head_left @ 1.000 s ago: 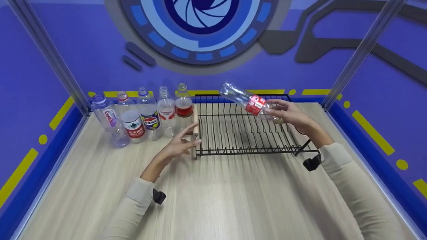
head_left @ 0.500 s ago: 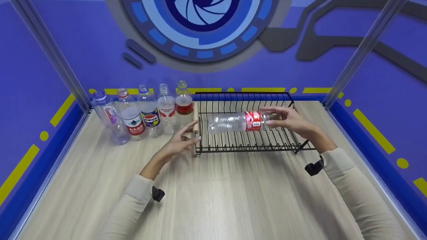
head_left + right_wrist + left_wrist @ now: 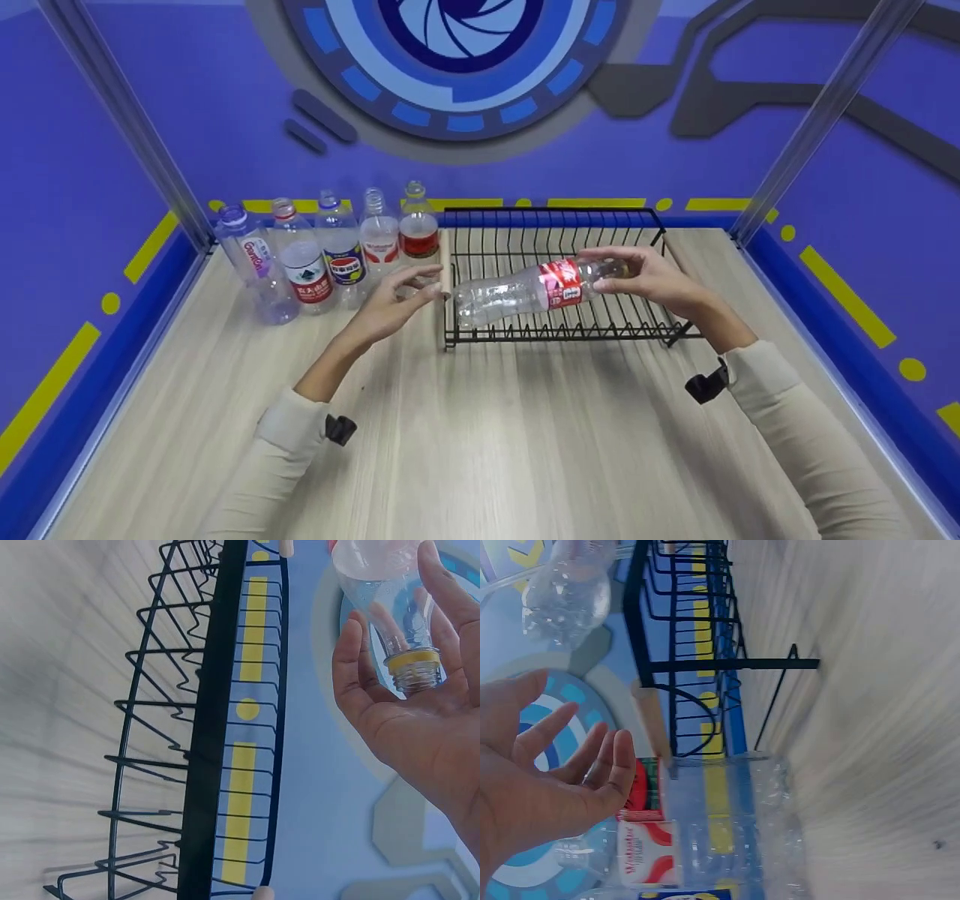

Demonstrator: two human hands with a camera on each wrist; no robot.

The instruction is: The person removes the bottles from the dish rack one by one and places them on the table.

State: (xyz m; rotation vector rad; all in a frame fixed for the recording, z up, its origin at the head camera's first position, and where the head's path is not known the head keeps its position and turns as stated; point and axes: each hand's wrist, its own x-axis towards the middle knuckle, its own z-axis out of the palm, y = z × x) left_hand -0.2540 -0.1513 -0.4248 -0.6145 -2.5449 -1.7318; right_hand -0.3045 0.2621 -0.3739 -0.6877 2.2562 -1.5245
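— What is in your right hand (image 3: pixel 649 279)?

— My right hand grips a clear plastic bottle with a red label (image 3: pixel 525 290) at its neck end. My fingers (image 3: pixel 358 660) and thumb curl round the neck, near the yellow ring below the uncapped mouth. The bottle lies almost level, its base tilted down toward my left, over the black wire rack (image 3: pixel 559 319) on the pale wooden table (image 3: pixel 480 435). I cannot tell whether the base touches the wires.

— And your left hand (image 3: pixel 390 304)?

— It holds nothing. My fingers (image 3: pixel 600 757) are straight and slightly spread, palm turned toward the rack, just beside the wooden handle (image 3: pixel 445 276) on the rack's left end. I cannot tell whether the fingertips touch it.

— What stands around you?

— Five empty bottles stand upright in a row, left of the rack and behind my left hand: a purple-tinted bottle (image 3: pixel 251 259) at the far end, then a red-and-white labelled bottle (image 3: pixel 304 262), a blue-labelled bottle (image 3: pixel 341 251), a white-labelled bottle (image 3: pixel 379 236), and a red-labelled bottle (image 3: pixel 418 229) just beside the rack. A blue wall (image 3: pixel 150 112) with a circular emblem backs the table.
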